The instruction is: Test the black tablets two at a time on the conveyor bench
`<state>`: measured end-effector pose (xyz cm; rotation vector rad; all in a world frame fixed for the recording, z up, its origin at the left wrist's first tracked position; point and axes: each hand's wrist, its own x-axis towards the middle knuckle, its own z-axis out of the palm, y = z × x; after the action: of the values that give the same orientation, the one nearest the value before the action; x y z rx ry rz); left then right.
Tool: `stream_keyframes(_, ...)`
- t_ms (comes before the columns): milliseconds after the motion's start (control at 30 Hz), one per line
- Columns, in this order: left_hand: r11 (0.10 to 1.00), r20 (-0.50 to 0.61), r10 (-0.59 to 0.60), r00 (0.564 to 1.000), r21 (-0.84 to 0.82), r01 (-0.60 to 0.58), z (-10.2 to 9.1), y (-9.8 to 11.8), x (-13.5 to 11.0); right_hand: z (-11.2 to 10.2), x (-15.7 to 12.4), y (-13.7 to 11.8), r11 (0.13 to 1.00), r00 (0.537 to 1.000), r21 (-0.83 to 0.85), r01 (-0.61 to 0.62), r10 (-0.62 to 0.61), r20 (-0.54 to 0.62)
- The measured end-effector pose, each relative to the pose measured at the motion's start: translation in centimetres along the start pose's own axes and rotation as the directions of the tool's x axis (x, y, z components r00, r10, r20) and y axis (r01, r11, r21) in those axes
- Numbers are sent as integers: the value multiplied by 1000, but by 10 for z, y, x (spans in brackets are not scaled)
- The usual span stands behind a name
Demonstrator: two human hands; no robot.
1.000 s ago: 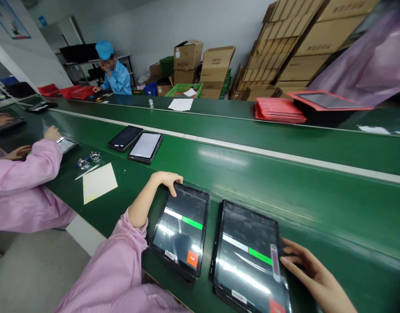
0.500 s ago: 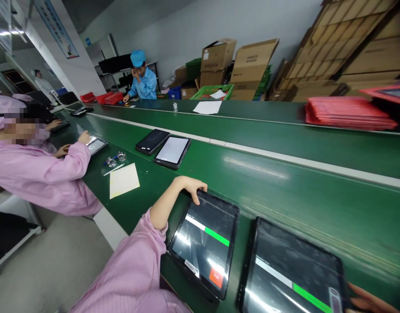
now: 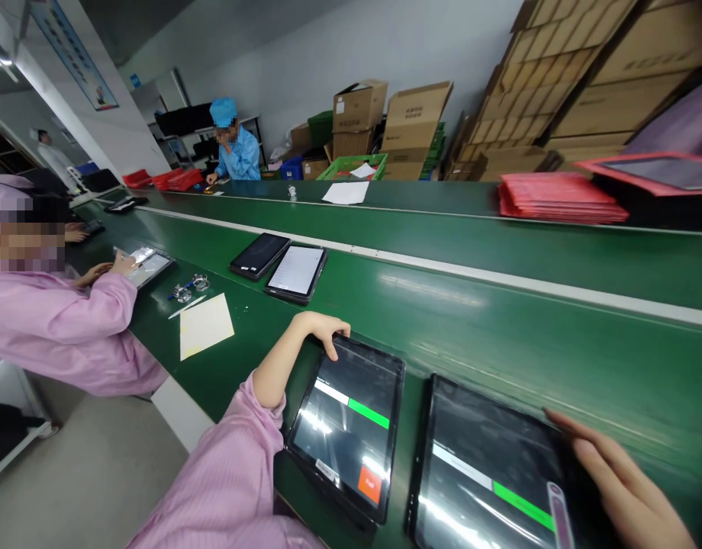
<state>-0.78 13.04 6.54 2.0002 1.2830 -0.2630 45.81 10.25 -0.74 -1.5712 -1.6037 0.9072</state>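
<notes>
My left hand (image 3: 326, 329) is closed over the top left corner of a black tablet (image 3: 351, 438), thumb on the front and fingers at the upper edge. Its lit screen carries a white-and-green bar and a red square low on the right. Beside it, a second black tablet (image 3: 488, 427) shows a similar bar and a pill-shaped label near its right side; the picture's bottom edge cuts it off. At that tablet's upper right corner is my right hand (image 3: 619, 480), fingers stretched out and thumb apart. Whether its fingertips touch the case is unclear.
Two more tablets (image 3: 297, 271) lie farther along the green bench (image 3: 442, 297). Left of them are a cream sheet (image 3: 207, 326) and clear suction cups (image 3: 182, 293). A co-worker in pink (image 3: 59, 305) handles another tablet. Red trays (image 3: 560, 198) are stacked across the bench.
My right hand has come farther into view, from the right tablet's side to its upper right corner. My left hand keeps its hold. The whole view has shifted slightly.
</notes>
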Motion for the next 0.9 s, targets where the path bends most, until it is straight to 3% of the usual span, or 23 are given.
stream_keyframes(167, 1000, -3, 9, 1000, -15, -9, 0, -1, -1, 18, 29, -20, 996, 986, 17, 87, -88, 139)
stream_keyframes(300, 1000, 4, 25, 1000, -10, -25, 0, -2, 2, 21, 29, -22, 977, 952, -20, 213, -203, 229)
stream_keyframes(467, 1000, 7, 22, 1000, 7, -22, -2, 0, 0, 18, 24, -29, 957, 920, -89, 276, -237, 311)
stream_keyframes(633, 992, -143, 19, 990, -117, -36, 9, -3, -18, 18, 13, -39, 944, 903, -111, 309, -255, 346)
stream_keyframes(700, 974, -289, -21, 957, -222, -46, 24, -4, -30, 17, 6, -41, 943, 893, -98, 317, -262, 365)
stream_keyframes(800, 942, -555, -106, 825, -322, -95, 64, -5, -55, 12, -14, -42, 923, 908, -177, 342, -276, 314)
stream_keyframes(867, 908, -650, -158, 743, -392, -149, 97, -4, -76, 5, -38, -46, 895, 934, -289, 341, -289, 209)
stream_keyframes(900, 879, -653, -187, 734, -445, -172, 114, -3, -87, 2, -55, -50, 876, 937, -336, 347, -306, 168)
